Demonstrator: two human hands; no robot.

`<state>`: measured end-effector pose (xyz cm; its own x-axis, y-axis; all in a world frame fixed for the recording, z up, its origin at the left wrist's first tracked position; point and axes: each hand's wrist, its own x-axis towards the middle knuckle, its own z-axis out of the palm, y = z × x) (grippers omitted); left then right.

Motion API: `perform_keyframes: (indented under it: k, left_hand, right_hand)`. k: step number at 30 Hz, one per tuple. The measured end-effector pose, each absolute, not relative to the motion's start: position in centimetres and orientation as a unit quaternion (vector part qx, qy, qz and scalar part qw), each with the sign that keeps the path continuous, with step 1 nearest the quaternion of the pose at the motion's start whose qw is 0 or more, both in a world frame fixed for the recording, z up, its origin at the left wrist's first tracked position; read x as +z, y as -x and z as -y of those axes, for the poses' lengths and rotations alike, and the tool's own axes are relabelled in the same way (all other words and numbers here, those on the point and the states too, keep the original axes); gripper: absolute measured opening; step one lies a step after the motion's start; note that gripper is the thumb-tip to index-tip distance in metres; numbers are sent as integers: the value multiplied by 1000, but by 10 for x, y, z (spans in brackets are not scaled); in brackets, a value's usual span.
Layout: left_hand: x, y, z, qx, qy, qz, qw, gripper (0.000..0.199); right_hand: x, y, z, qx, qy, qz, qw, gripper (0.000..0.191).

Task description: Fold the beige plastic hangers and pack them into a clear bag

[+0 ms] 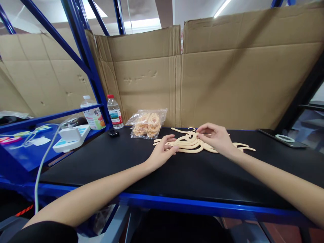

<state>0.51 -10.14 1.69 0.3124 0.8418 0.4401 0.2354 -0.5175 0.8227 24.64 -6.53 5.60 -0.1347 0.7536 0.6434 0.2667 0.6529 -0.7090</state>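
Observation:
Several cream-coloured clothes hangers [190,150] lie overlapping on the black tabletop, their arms spread left and right. My left hand [163,150] rests at the left ends of the pile, with thumb and curved fingers around the hanger arms. Over the middle and right of the pile is my right hand [216,138], its thumb and fingertips pinched on a hanger close to the hooks. That hand hides part of the hangers under it. One hanger arm and hook stick out behind the others.
Behind the hangers is a clear plastic bag [148,125] of similar cream pieces. A water bottle [115,113], a larger juice bottle [92,114] and a power strip [72,138] stand left. At right lies a dark flat device [283,139] with a white ring [285,138]. Cardboard [248,84] walls the back.

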Motion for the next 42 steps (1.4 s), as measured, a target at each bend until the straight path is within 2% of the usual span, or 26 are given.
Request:
perform_keyframes:
  k: [2, 4, 9, 14, 19, 22, 25, 33, 42]
  left_hand:
    - [18, -7, 101, 482, -692, -361, 398, 48]
    - [20, -8, 102, 479, -674, -348, 441, 45]
    - [24, -6, 105, 480, -661, -358, 452, 33]
    - [26, -5, 105, 478, -649, -401, 436, 26]
    - [25, -5, 104, 469, -656, -385, 449, 25]
    - [24, -5, 102, 482, -634, -374, 475, 24]
    - [23, -5, 101, 502, -600, -348, 516, 25]
    - [25, -6, 103, 513, -548, -337, 567, 25]
    - [25, -3, 101, 494, -504, -297, 643, 18]
  right_hand:
    - [50, -237, 79, 266, 336, 724, 541, 23]
    - [46, -229, 90, 298, 322, 732, 522, 21]
    - [48, -226, 89, 303, 310, 766, 474, 23]
    - [52, -258, 37, 131, 386, 797, 446, 19]
    - [35, -286, -19, -25, 473, 838, 271, 23]
    - [22, -287, -35, -57, 476, 856, 195, 15]
    - [17, -284, -41, -50, 479, 856, 189, 10]
    - [33, -293, -45, -12, 484, 852, 201, 16]
    - [17, -285, -49, 35, 472, 856, 205, 12]
